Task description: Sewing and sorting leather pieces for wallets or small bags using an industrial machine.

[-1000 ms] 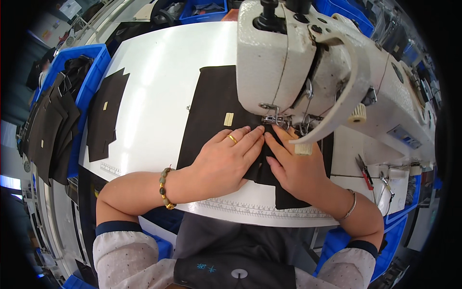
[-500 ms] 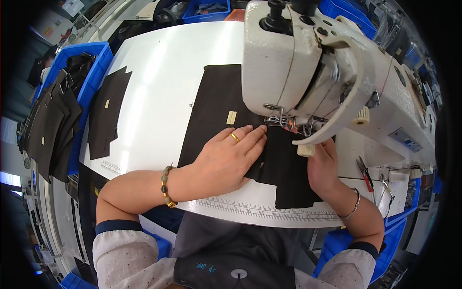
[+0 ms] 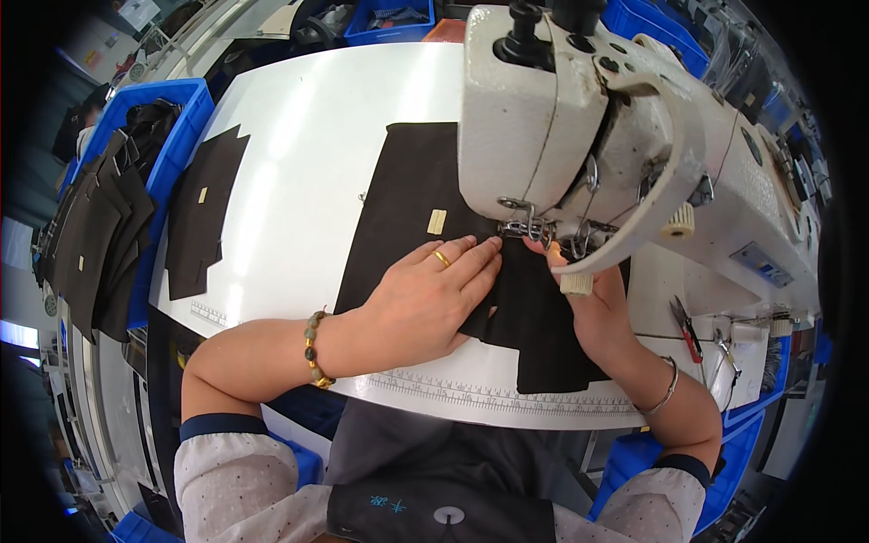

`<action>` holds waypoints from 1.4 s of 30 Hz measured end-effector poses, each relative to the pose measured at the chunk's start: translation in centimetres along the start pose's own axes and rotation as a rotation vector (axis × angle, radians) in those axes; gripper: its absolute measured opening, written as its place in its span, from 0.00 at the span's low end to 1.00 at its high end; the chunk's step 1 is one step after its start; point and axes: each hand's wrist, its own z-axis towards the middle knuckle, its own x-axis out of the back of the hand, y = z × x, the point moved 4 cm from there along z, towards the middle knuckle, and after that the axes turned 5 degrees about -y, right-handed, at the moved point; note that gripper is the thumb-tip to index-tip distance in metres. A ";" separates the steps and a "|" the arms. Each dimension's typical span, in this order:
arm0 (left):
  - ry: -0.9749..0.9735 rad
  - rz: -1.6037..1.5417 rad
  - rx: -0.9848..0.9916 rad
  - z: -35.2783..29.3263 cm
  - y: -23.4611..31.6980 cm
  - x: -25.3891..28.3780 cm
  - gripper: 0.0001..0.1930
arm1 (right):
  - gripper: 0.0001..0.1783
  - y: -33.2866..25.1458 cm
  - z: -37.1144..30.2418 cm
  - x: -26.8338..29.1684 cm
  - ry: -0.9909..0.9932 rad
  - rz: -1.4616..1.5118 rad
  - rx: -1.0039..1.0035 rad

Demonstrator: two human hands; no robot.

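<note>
Touching cloth point(image 3: 398, 195), left grip point(image 3: 430, 297) flat, right grip point(image 3: 600, 312) unclear, blue bin point(image 3: 187, 127) holding dark panels point(image 3: 98, 235)

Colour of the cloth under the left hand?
The cloth is dark brown, almost black; best seen in the head view.

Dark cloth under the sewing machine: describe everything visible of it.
The dark cloth looks like smooth brownish-black fabric, lying mostly flat on the white table, with a cream rectangular patch. Its near edge is stepped, one part reaching the ruler scale. The sewing machine hides part of it. The left hand rests palm-down on it; whether the right hand touches it is unclear.
</note>
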 end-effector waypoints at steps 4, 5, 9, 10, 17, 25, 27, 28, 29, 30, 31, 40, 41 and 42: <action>-0.006 0.000 0.002 -0.1 -0.1 0.0 0.26 | 0.21 -2.1 -1.0 -1.3 -0.137 -0.702 0.397; -0.020 0.004 -0.002 0.0 -0.1 -0.1 0.26 | 0.27 -2.0 -1.4 -1.9 -0.220 -0.979 0.401; 0.011 0.021 -0.007 0.0 -0.1 -0.1 0.27 | 0.30 -2.2 -1.6 -2.1 -0.216 -1.014 0.402; 0.012 0.017 -0.008 -0.1 -0.1 -0.1 0.27 | 0.30 -2.3 -1.5 -2.1 -0.225 -1.010 0.400; -0.020 0.004 0.002 0.1 -0.1 -0.1 0.29 | 0.29 -2.4 -1.3 -2.2 -0.216 -1.019 0.416; -0.021 -0.050 0.015 -2.0 0.9 1.0 0.24 | 0.26 -3.5 -4.2 -3.3 -0.181 -1.180 0.664; 0.053 0.085 -0.100 -2.4 1.6 1.1 0.18 | 0.24 -3.7 -5.2 -3.8 -0.205 -1.179 0.720; 0.065 0.070 -0.097 -2.6 1.7 1.1 0.18 | 0.24 -3.7 -5.3 -3.9 -0.210 -1.179 0.707; 0.067 0.110 -0.130 -2.7 1.9 1.1 0.16 | 0.24 -3.7 -5.4 -3.9 -0.214 -1.183 0.702; 0.058 0.156 -0.163 -2.8 2.1 1.0 0.15 | 0.25 -3.7 -5.5 -3.9 -0.218 -1.187 0.698; 0.068 0.150 -0.163 -2.9 2.2 1.0 0.15 | 0.25 -3.6 -5.4 -3.9 -0.219 -1.182 0.688; 0.077 0.298 -0.211 -3.0 3.1 0.7 0.16 | 0.25 -3.8 -5.4 -4.1 -0.231 -1.187 0.686; 0.084 0.301 -0.204 -3.0 3.1 0.7 0.16 | 0.25 -3.7 -5.4 -4.1 -0.237 -1.197 0.690; 0.092 0.303 -0.198 -3.0 3.1 0.7 0.16 | 0.25 -3.7 -5.4 -4.1 -0.230 -1.197 0.699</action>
